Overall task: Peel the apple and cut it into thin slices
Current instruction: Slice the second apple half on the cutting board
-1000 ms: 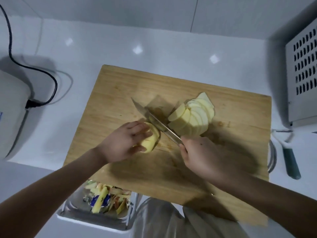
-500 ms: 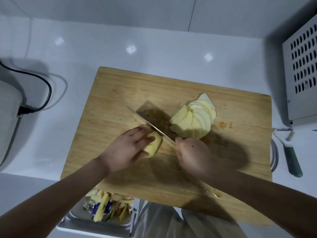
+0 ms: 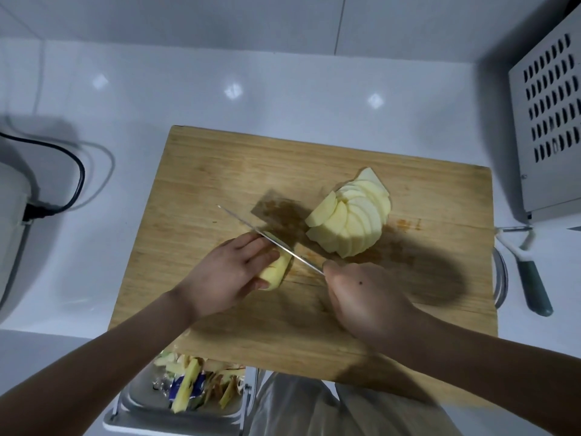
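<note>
A peeled apple piece (image 3: 276, 272), pale yellow, lies on the wooden cutting board (image 3: 220, 184). My left hand (image 3: 229, 275) presses down on it, fingers curled over its top. My right hand (image 3: 367, 300) grips the handle of a knife (image 3: 267, 237). The blade stands edge-down against the right side of the apple piece, next to my left fingertips. A fan of several thin apple slices (image 3: 352, 215) rests on the board to the right of the blade.
A peeler (image 3: 531, 278) with a dark handle lies on the white counter right of the board. A perforated metal box (image 3: 550, 114) stands at the far right. A metal bin of peels (image 3: 188, 391) sits below the board's near edge. A white appliance with a black cable (image 3: 63, 171) is at left.
The knife blade has turned from lying tilted to standing on edge against the apple piece. My right hand has shifted slightly nearer the piece. The slices have not moved on the board.
</note>
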Available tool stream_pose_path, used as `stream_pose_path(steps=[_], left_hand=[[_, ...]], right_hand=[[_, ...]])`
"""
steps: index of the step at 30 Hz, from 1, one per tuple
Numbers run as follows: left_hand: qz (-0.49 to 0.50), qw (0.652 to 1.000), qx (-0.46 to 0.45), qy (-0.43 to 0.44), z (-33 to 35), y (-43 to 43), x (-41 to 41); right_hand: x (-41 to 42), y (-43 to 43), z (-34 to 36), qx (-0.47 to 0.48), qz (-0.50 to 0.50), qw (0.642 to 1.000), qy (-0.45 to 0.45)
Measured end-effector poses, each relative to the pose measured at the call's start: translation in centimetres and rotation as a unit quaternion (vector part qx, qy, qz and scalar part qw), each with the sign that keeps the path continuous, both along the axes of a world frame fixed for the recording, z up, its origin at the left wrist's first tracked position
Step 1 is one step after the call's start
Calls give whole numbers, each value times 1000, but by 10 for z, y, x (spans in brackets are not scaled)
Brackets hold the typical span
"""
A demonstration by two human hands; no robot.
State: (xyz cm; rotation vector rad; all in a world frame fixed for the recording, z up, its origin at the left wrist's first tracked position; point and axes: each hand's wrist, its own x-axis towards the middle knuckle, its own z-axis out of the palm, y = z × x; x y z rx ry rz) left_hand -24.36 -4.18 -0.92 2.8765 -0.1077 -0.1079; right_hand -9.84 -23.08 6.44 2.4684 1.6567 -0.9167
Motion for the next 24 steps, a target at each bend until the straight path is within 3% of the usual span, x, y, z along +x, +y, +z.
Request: stream_pose_path(steps=[13, 24], left_hand=[[8, 999, -2, -33, -3, -1, -3], [10, 1000, -11, -28, -7, -3, -5]], right_hand=[[10, 14, -21, 16, -46, 998, 36], [3, 2, -1, 32, -7, 999, 7]])
